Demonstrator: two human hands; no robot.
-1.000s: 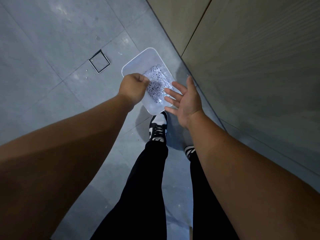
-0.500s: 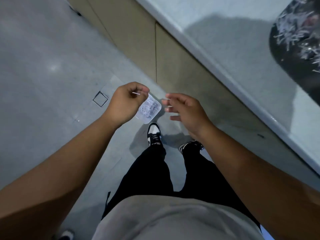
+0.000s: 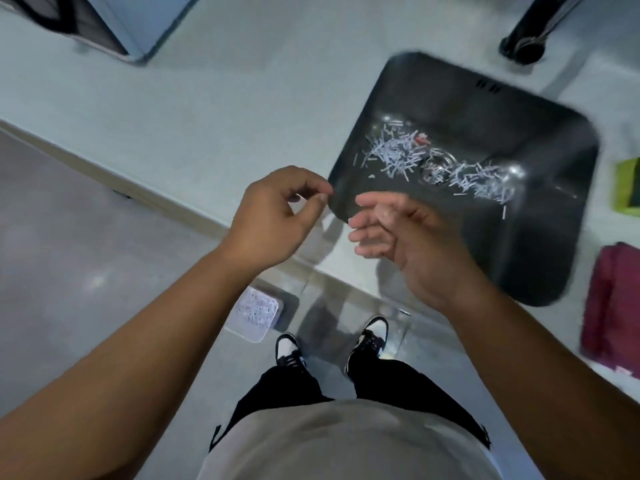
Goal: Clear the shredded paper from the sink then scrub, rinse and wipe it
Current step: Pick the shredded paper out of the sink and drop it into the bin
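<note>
Standing at the near edge of the pale bench, the person holds both hands in the air in front of the black sink, which is set into the bench on the right. The left hand has its fingers curled, the thumb tip close to the forefinger tip as in a pinch. The blur hides whether a shred is between them, so I cannot tell. The right hand is over the near left corner of the sink, its fingers relaxed and a little bent, grasping nothing. The shredded paper lies on the sink bottom in two loose heaps, one left and one right of the round drain, with a few single strips apart. Down on the floor, just left of the person's shoes, stands a clear plastic tub with more shreds inside. At the right edge of the bench lie a dark red cloth and, farther, a green thing — cut by the frame. A black tap base stands behind the sink.
</note>
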